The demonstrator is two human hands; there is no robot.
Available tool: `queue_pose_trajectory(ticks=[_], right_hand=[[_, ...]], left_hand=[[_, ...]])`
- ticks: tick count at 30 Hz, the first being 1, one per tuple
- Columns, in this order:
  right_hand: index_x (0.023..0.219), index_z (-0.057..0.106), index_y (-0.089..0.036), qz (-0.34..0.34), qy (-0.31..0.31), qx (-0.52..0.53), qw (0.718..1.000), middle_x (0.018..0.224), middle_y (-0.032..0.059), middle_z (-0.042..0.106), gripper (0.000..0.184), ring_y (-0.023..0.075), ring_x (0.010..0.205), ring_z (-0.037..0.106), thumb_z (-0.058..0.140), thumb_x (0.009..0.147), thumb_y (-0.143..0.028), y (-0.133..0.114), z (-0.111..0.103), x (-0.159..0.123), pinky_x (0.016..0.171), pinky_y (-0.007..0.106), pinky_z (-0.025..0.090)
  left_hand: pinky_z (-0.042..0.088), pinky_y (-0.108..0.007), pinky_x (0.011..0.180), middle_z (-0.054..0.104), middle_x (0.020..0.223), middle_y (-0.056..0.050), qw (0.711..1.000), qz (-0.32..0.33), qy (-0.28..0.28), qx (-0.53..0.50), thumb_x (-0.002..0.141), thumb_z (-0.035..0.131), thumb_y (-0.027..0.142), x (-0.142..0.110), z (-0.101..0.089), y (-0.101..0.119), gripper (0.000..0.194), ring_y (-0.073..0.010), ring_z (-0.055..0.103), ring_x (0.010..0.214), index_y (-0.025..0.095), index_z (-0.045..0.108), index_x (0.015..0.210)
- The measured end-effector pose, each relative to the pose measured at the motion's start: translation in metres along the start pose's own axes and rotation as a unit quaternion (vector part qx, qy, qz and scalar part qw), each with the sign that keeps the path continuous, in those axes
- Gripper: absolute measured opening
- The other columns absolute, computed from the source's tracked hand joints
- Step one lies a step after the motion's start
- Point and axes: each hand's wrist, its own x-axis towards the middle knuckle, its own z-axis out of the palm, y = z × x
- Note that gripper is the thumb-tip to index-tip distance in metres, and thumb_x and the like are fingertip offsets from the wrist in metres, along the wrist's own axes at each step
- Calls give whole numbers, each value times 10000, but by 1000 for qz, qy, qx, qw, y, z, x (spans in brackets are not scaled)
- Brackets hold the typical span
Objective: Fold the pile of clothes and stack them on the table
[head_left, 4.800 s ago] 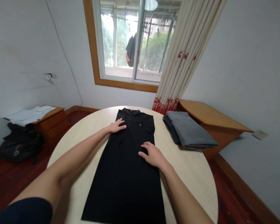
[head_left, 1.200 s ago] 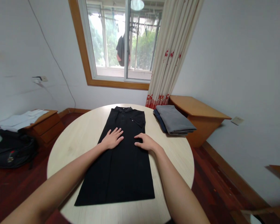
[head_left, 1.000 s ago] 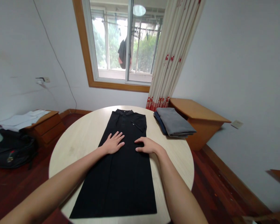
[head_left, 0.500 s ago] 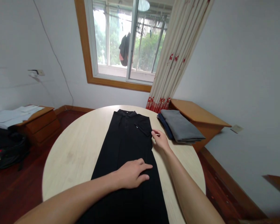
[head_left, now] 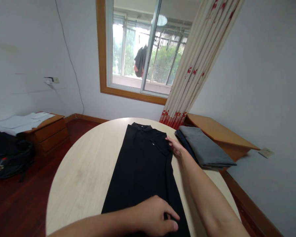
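A black polo shirt (head_left: pixel 138 164) lies lengthwise in front of me, its collar at the far end and one short sleeve folded in over the chest on the right. My right hand (head_left: pixel 175 144) is closed on the shirt's edge by that folded sleeve, fingertips and thumb together. Closer to me, my left hand (head_left: pixel 154 214) rests over the lower right part of the shirt. Its thumb and index finger are bent towards each other, pinching the cloth near the right side. The shirt's bottom end is out of view.
The shirt lies on a round pale table (head_left: pixel 76 171). Folded grey and dark blue clothes (head_left: pixel 207 146) are stacked at its right edge, beside a wooden desk (head_left: pixel 219 131). A small drawer cabinet (head_left: pixel 51 131) and a black bag (head_left: pixel 12 154) stand left. A curtain (head_left: pixel 197 65) hangs behind.
My left hand has moved nearer to me and its outstretched fingers have curled in. My right hand has shifted up along the sleeve edge. A crease now runs down the shirt's right side.
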Motion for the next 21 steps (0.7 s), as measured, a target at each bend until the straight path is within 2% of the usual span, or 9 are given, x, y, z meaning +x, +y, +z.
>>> queue_pose_trajectory(ticks=[3,5,8,11,14,16,18,21], right_hand=[[1006,672,-170,10,-1,19,1000,772,77,731,283,173,681,695,579,913,-421,-1,4,8,652,262,563],[1002,687,-146,-2,-3,-3,1000,807,97,743,287,192,739,711,564,919,-392,-3,6,15,713,287,573],[966,723,-104,-73,23,-142,987,853,132,752,315,248,864,718,572,900,-372,-11,10,26,811,354,570],[957,752,-116,-146,64,-251,955,1016,148,743,274,307,1088,653,683,795,-326,-21,20,35,978,409,497],[1000,759,-124,-187,62,-306,931,1213,147,679,334,323,1237,556,747,708,-286,-28,39,41,1101,392,385],[1050,749,-107,-212,39,-372,903,1264,152,651,370,316,1247,549,716,741,-307,-30,55,43,1110,376,368],[1070,741,-94,-217,11,-416,883,1223,150,675,368,302,1203,586,661,795,-325,-32,70,46,1073,365,404],[1026,754,-109,-202,-13,-418,886,1069,119,739,322,283,1095,653,607,840,-327,-31,86,51,980,349,476]], left_hand=[[480,-208,597,715,750,-56,993,-57,-35,-94,814,632,248,4,4,-9,408,-150,639,651,144,704,1203],[469,-199,575,682,681,-28,986,-69,-43,-144,809,646,238,8,7,-16,401,-133,612,605,144,706,1195],[443,-179,546,635,637,7,980,-63,-41,-184,785,684,240,11,9,-25,369,-101,572,560,173,734,1145],[351,-151,446,584,582,37,978,-65,-52,-189,758,665,168,11,4,-26,352,-64,483,453,198,759,1096],[276,-148,396,523,521,64,974,-59,-87,-199,726,655,120,8,-7,-21,411,-45,388,390,228,758,1109],[287,-148,399,492,501,71,967,-66,-115,-219,714,654,106,5,-17,-17,438,-42,367,383,233,753,1122],[319,-151,412,481,489,70,960,-79,-140,-227,708,638,88,3,-26,-14,450,-47,377,385,222,753,1121],[352,-151,421,478,468,70,955,-94,-171,-222,686,600,47,2,-36,-14,491,-59,419,389,210,752,1123]])
